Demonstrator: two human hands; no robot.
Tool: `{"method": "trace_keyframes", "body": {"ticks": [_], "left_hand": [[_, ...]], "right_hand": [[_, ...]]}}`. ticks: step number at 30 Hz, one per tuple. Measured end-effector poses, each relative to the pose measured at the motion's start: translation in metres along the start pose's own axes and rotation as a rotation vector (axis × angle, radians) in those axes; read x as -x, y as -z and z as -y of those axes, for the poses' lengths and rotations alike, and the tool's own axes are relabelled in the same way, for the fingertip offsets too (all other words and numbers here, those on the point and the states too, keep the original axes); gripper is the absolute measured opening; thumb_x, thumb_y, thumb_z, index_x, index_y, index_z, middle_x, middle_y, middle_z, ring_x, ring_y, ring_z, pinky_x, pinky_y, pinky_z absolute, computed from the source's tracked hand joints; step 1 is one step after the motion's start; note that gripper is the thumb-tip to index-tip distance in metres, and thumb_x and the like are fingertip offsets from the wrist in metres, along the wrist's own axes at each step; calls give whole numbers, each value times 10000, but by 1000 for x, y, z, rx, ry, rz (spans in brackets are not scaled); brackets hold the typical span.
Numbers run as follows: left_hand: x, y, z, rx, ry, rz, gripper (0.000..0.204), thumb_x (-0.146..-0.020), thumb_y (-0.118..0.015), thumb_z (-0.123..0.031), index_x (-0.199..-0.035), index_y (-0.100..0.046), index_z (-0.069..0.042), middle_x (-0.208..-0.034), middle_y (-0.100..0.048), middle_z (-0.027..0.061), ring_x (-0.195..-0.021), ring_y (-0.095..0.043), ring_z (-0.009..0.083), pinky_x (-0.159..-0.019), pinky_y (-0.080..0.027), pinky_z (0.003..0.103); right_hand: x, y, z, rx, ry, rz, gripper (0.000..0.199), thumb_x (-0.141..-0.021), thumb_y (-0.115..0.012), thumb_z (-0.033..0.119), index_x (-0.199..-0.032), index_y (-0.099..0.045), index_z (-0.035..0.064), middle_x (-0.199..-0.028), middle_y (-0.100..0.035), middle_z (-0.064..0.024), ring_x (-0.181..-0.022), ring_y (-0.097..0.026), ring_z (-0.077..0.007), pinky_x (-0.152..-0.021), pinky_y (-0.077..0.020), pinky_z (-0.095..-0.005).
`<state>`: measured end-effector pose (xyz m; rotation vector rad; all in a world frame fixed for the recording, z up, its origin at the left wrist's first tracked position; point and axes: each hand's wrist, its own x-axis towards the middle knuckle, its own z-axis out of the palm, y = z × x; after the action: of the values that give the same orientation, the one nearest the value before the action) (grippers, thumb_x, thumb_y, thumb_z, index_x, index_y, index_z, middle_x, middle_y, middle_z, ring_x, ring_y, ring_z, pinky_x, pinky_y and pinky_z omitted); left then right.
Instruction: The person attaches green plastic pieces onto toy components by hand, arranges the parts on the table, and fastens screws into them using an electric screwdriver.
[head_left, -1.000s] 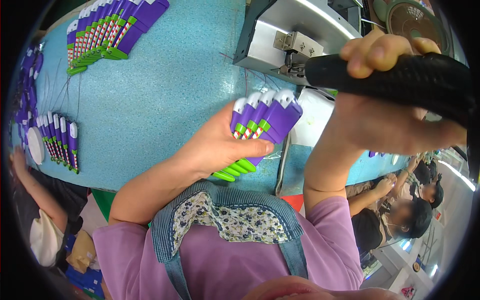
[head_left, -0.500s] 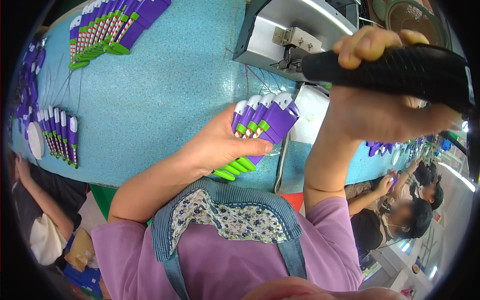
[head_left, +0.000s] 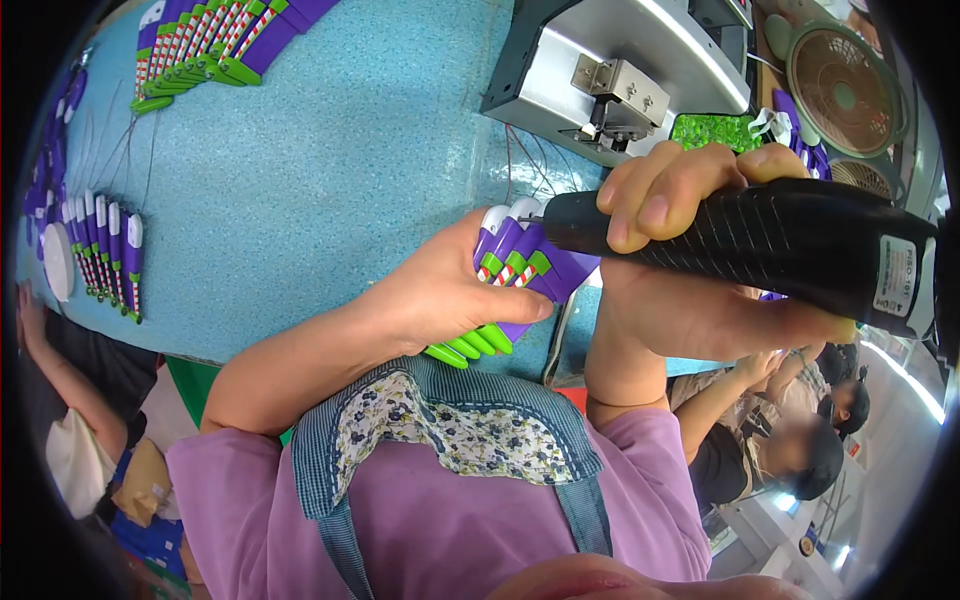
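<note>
My left hand (head_left: 425, 290) is closed around several fanned purple plastic pieces (head_left: 575, 268), with white ends, green caps and red-and-white striped rods. The thumb presses across their lower part. In my right hand (head_left: 690, 190) is a black electric screwdriver (head_left: 775, 235), held nearly level with fingers over the top and thumb underneath. Its thin bit reaches the white ends of the fanned pieces; whether it sits in a screw hole is too small to tell. The screwdriver's body covers part of the rightmost piece.
A metal screw-feeding machine (head_left: 610, 90) stands at the back right, beside a green tray (head_left: 715, 132) and a fan (head_left: 845, 90). More purple pieces lie in rows (head_left: 215, 45) at far left and in a group (head_left: 110, 250) nearer. Other people sit at both sides.
My right hand has brought the electric screwdriver down and left from beside the machine to the pieces. My left hand keeps its grip; the whole view has shifted slightly.
</note>
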<state>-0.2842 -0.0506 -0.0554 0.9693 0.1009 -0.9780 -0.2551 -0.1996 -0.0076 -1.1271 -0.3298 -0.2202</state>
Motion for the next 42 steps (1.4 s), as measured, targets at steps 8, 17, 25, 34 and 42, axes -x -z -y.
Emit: {"method": "trace_keyframes", "body": {"ticks": [8,17,25,34,42], "left_hand": [[1,0,2,-36,-22,-34,494,-717,-764,-62,-1144,-520,-26,-937,-632,37,-833,-601,115,-730,-509,286],[-2,2,4,-39,28,-27,458,-711,-759,-50,-1115,-544,-35,-916,-634,40,-845,-599,115,-716,-508,289],[-2,0,-5,28,-17,52,366,-688,-749,-29,-1023,-600,-30,-894,-646,26,-826,-602,105,-742,-492,261],[-2,1,3,15,-60,-11,445,-691,-746,-21,-1096,-563,-29,-940,-642,33,-864,-602,111,-764,-492,270],[8,6,10,149,-172,-126,655,-751,-738,-66,-1295,-377,-14,-1047,-580,76,-877,-596,129,-759,-509,280]], "right_hand": [[-39,7,23,53,174,49,907,-782,-318,820,-1195,-495,32,-745,-590,-133,-530,-529,-232,-558,-439,-349],[-19,6,15,-10,105,56,928,-772,-287,836,-1206,-494,42,-741,-560,-131,-558,-508,-215,-582,-426,-371],[5,-5,-5,-10,-6,33,939,-747,-318,854,-1198,-467,44,-739,-580,-122,-527,-528,-201,-554,-442,-341],[5,1,-10,-45,21,172,918,-768,-338,829,-1248,-455,55,-766,-574,-101,-559,-532,-197,-585,-443,-346],[0,13,55,115,229,135,865,-815,-381,757,-1257,-444,16,-825,-571,-99,-601,-502,-190,-639,-419,-384]]}}
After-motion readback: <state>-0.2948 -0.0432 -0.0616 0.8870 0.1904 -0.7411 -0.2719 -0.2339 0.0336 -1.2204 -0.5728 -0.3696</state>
